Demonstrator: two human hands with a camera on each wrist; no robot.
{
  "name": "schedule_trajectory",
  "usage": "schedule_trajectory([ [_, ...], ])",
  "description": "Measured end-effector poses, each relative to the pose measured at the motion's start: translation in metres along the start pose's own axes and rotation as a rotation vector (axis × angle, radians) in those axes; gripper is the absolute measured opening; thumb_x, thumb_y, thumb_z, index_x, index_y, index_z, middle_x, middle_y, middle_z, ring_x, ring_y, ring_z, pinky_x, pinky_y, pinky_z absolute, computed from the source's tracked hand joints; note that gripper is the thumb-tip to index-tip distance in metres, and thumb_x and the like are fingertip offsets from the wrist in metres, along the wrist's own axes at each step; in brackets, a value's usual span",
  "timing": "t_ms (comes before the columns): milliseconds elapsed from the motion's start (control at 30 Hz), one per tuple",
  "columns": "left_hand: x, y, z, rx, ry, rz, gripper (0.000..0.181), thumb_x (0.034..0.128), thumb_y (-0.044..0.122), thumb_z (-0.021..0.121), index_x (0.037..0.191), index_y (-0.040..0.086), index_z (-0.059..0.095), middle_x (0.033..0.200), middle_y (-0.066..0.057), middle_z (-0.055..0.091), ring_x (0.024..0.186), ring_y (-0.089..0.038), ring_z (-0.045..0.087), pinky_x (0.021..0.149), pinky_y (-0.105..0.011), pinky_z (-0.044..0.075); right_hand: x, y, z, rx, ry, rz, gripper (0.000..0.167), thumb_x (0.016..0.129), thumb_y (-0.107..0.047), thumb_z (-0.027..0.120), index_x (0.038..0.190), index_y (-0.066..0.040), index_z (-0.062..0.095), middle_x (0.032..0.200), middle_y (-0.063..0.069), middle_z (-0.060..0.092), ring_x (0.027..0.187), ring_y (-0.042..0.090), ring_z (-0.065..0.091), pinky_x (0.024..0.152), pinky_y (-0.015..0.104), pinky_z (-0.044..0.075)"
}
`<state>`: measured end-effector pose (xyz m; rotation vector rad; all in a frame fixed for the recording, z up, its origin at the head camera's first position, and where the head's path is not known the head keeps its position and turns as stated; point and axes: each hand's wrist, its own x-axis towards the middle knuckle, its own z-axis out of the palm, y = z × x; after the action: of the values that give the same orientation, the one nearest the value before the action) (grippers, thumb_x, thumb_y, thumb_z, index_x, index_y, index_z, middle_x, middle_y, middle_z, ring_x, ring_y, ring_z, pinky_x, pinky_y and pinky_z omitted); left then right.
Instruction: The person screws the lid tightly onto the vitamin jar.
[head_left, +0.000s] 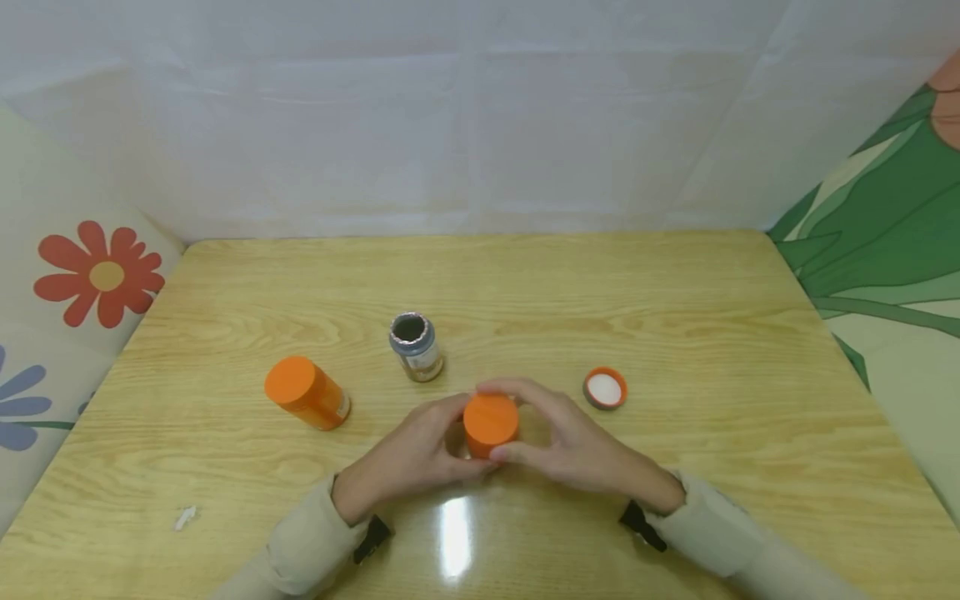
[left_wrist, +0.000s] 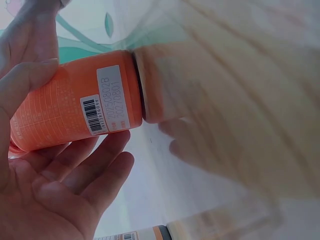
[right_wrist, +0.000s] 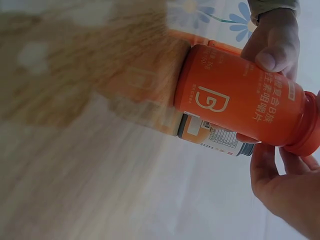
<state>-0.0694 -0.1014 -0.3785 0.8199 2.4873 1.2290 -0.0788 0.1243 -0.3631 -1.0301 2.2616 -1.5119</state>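
An orange bottle point(right_wrist: 230, 95) with a white printed label stands upright on the table between both hands. My left hand point(head_left: 420, 454) holds its body from the left, with thumb and fingers on either side. My right hand point(head_left: 577, 446) grips the orange cap point(head_left: 491, 421) at the top between thumb and fingers. The cap sits on the bottle, so its mouth is hidden. In the left wrist view a barcode and date sticker point(left_wrist: 112, 97) shows near the bottle's base.
A small grey-capless jar point(head_left: 422, 358) with a ragged foil rim stands open behind the hands. Another capped orange bottle point(head_left: 322, 404) is at left. A lid point(head_left: 604, 389) lies at right, white inside facing up. A white scrap point(head_left: 185, 517) lies front left.
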Motion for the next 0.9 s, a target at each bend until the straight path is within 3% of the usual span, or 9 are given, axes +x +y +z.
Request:
schedule_trajectory([
  [200,0.0,0.0002,0.0001,-0.007,-0.005,-0.013,0.066,0.078,0.022,0.083,0.137,0.017,0.055,0.132,0.002,0.065,0.123,-0.013,0.06,0.109,-0.039,0.048,0.0023,-0.0024,-0.0036,-0.001,0.006,-0.008,0.062,0.086,-0.019,0.077,0.141,-0.014,0.05,0.142,0.001,0.058,0.133,0.018,0.052,0.114,0.05,0.04],
  [333,0.0004,-0.0001,0.0007,-0.013,-0.003,-0.012,0.066,0.0777,0.021,0.084,0.137,0.015,0.055,0.134,0.0,0.064,0.124,-0.014,0.059,0.109,-0.039,0.048,0.0025,-0.0016,-0.0034,-0.004,0.002,-0.017,0.062,0.085,-0.018,0.077,0.141,-0.011,0.051,0.141,0.004,0.059,0.132,0.019,0.052,0.113,0.05,0.04],
  [567,0.0002,-0.0005,0.0004,0.008,0.001,-0.016,0.061,0.0779,0.023,0.083,0.133,0.017,0.058,0.128,0.003,0.067,0.117,-0.011,0.062,0.105,-0.037,0.05,0.0016,-0.0002,-0.0021,-0.012,-0.007,-0.033,0.063,0.085,-0.018,0.077,0.141,-0.01,0.05,0.142,0.007,0.058,0.129,0.018,0.054,0.113,0.046,0.041],
  [900,0.0007,0.0012,0.0003,0.026,0.001,-0.021,0.057,0.0776,0.024,0.083,0.13,0.017,0.061,0.122,0.004,0.069,0.109,-0.008,0.063,0.1,-0.033,0.053,0.0012,0.0022,0.0012,-0.005,0.01,-0.014,0.065,0.083,-0.019,0.079,0.141,-0.008,0.051,0.141,0.006,0.059,0.122,0.015,0.056,0.108,0.05,0.044],
])
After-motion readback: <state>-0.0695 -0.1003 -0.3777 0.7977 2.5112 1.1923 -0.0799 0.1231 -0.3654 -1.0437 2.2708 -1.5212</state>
